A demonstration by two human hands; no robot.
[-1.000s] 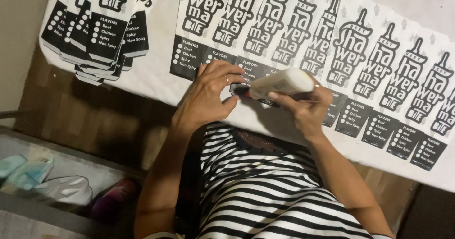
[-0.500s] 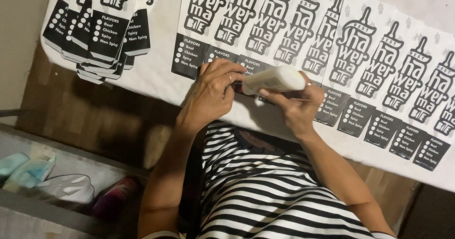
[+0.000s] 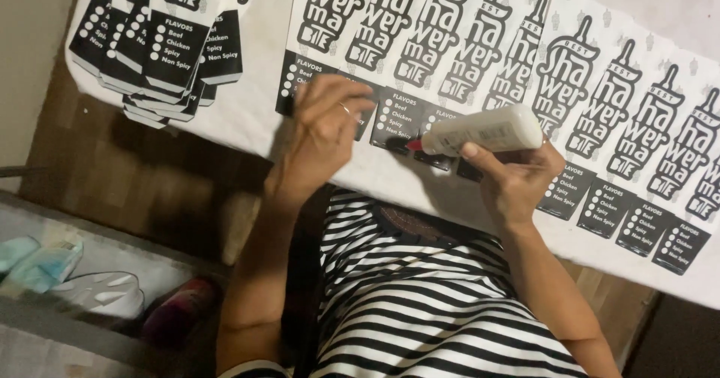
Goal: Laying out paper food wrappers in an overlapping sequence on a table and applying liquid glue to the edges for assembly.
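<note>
While the head view is looking down over a striped shirt, the right hand is wrapping around a white plastic glue bottle, its red nozzle tipping down just above the lower black panels of the printed paper sleeves lying in an overlapping row on the white tabletop. The left hand, holding nothing, is pressing curled fingers onto a sleeve's edge. The gluing step seems to be under way; the next move is calling for a thin, steady squeeze along the flap. A loose stack of finished sleeves is sitting well apart at the left, flat, matte and crisp-edged
</note>
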